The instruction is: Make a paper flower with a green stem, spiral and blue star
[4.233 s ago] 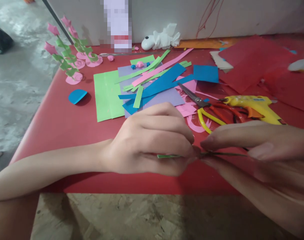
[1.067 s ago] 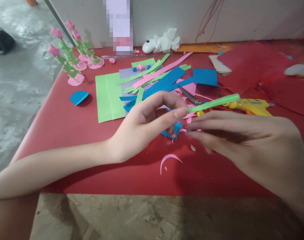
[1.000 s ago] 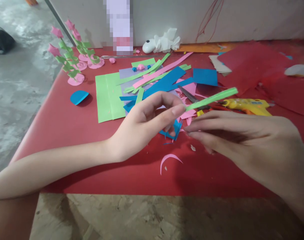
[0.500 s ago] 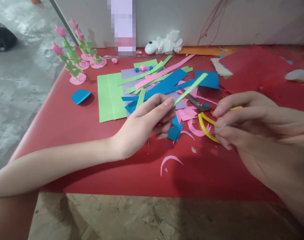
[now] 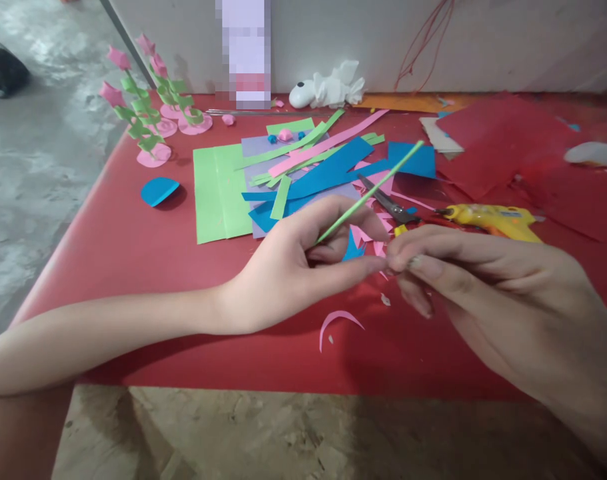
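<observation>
A desk with a smooth red covering [image 5: 163, 267] is placed against a pale grey panel [image 5: 343, 33]. Above the desk, a narrow light-green paper strip [image 5: 370, 191] is carried in the left hand [image 5: 293, 267]; its lower end is tucked by the curled fingers, and its free end is slanted up and away to the right. The left thumb and index finger are spread apart from the strip, and the thumb tip appears to be touched by the right hand [image 5: 498, 293]. The right fingers are drawn narrowly together; whether anything is pinched between them cannot be told.

Beyond the hands, pointed metal scissors [image 5: 393, 208] are laid near a yellow plastic glue gun [image 5: 498, 219]. A broad blue paper band [image 5: 333, 167] and a creased light-green paper sheet [image 5: 222, 193] are spread farther left.

Caution: the strip could be dropped if the curled fingers are relaxed, since no thumb pressure appears to be applied. Creasing could be caused by squeezing or twisting, the paper being thin. If lowered, the free end could be snagged on the exposed scissor blades.
</observation>
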Available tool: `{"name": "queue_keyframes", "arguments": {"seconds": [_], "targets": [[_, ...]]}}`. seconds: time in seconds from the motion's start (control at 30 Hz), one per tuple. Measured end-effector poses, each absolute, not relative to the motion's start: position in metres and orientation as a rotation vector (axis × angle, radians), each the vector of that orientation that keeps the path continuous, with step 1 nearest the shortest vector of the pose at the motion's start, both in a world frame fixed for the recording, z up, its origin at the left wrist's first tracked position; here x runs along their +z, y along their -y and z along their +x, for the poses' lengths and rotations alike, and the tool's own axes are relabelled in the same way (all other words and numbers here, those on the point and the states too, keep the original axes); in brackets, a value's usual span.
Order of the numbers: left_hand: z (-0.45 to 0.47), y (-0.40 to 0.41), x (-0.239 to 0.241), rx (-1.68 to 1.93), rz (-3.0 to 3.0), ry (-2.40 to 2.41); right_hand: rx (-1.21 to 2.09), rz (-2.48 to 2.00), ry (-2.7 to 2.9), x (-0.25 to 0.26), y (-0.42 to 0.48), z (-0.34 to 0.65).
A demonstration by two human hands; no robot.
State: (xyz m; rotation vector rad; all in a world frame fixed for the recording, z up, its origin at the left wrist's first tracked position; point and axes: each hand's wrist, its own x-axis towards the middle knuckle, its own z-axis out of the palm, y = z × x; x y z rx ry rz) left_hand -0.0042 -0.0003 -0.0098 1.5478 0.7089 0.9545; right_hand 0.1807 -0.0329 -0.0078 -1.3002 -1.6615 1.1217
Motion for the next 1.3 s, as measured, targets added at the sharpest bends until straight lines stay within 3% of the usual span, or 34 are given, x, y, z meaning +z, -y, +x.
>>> {"name": "queue_keyframes", "arguments": {"seconds": [0.33,0.73,0.97,1.17,1.3], "targets": [[-0.008,0.001,-0.014,1.007,1.923,-0.695,1.378,-1.314,1.480,-0.014,0.029,0.177],[-0.007,0.004,-0.014,0.984,1.902,-0.740,1.401,-1.261,1.325,-0.013,0.028,0.177],[-0.008,0.000,-0.017,1.006,1.998,-0.752,1.708,-1.140,1.109,-0.010,0.025,0.169],[-0.010,-0.004,-0.017,1.103,1.986,-0.781,1.387,-1.152,1.223,-0.010,0.030,0.167],[-0.011,-0.007,-0.015,1.190,1.918,-0.703,1.348,-1.125,1.258,-0.008,0.030,0.167]]}}
